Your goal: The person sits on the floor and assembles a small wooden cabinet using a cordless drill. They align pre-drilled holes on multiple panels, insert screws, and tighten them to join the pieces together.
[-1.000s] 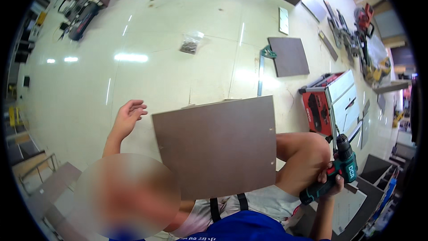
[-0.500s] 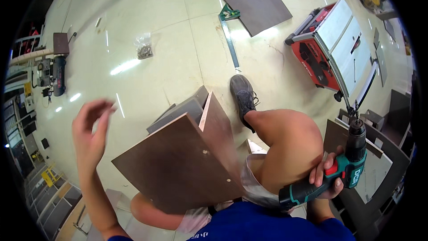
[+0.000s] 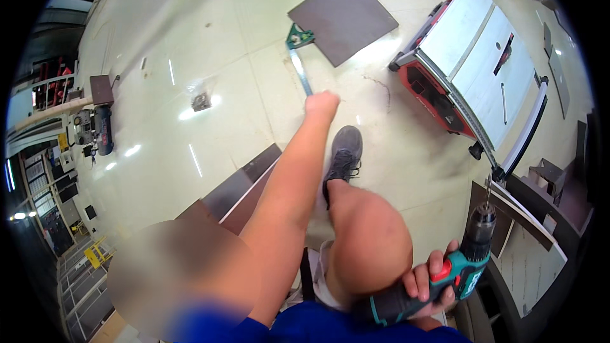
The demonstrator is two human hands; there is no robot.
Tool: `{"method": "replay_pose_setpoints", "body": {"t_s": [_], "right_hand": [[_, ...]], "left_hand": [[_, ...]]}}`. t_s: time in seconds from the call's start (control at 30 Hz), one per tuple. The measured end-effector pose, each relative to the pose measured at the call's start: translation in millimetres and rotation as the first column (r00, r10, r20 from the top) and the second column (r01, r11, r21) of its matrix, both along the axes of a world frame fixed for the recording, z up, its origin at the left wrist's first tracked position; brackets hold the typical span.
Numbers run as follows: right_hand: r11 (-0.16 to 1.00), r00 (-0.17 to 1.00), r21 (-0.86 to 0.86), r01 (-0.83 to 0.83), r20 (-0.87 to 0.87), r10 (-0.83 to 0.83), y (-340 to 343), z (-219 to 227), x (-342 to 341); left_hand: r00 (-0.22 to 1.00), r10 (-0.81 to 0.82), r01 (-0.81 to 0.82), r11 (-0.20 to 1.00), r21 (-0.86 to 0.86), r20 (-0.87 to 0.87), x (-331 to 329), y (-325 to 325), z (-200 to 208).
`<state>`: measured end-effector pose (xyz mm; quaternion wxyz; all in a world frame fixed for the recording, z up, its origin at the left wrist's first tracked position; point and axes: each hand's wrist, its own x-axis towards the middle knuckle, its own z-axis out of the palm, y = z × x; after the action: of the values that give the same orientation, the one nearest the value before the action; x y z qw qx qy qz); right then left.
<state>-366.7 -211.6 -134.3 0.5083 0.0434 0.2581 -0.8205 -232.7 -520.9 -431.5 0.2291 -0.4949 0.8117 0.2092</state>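
My left hand (image 3: 322,103) reaches forward to the floor, closed at the bare end of the steel blade of a green-headed combination square (image 3: 300,75). The square's head lies against the edge of a dark brown panel (image 3: 346,19). My right hand (image 3: 432,279) grips a black and green cordless drill (image 3: 462,268) beside my right knee, its bit pointing up and away from me. Beneath my left forearm stands a brown board assembly (image 3: 238,181), partly hidden by the arm and a blurred patch at lower left.
A red table saw (image 3: 476,63) with a pale top stands at right. More boards (image 3: 530,257) lean near the drill. A small bag of hardware (image 3: 201,101) lies on the floor at left, with a compressor (image 3: 95,132) beyond it. My shoe (image 3: 345,152) is in front.
My left hand has swung from the raised left side across to the square's blade, and my body leans forward. The drill stays in my right hand.
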Motion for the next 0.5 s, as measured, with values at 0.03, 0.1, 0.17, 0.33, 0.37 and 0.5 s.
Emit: {"method": "replay_pose_setpoints", "body": {"t_s": [0.03,0.1,0.17,0.33,0.37,0.5], "right_hand": [[1.0,0.999,0.013,0.015,0.049,-0.016,1,1,-7],[0.996,0.992,0.082,0.043,0.118,-0.053,8,-1,-26],[0.991,0.974,0.131,0.027,0.221,-0.056,6,-8,-43],[0.984,0.963,0.169,0.059,0.249,-0.101,-4,-6,-47],[0.987,0.967,0.151,0.059,0.237,-0.094,-4,-7,-47],[0.993,0.978,0.092,0.077,0.187,-0.093,1,-9,-46]], "left_hand": [[0.996,-0.019,0.013,0.998,0.062,0.086,6,6,-27],[0.982,-0.039,0.015,0.991,0.131,0.183,20,26,-63],[0.98,-0.011,-0.015,0.991,0.13,0.199,36,37,-93],[0.991,-0.012,0.012,1.0,0.0,0.136,29,53,-129],[0.992,0.006,-0.003,1.0,-0.024,0.124,27,52,-131],[0.983,-0.039,0.03,0.998,0.051,0.179,42,43,-136]]}}
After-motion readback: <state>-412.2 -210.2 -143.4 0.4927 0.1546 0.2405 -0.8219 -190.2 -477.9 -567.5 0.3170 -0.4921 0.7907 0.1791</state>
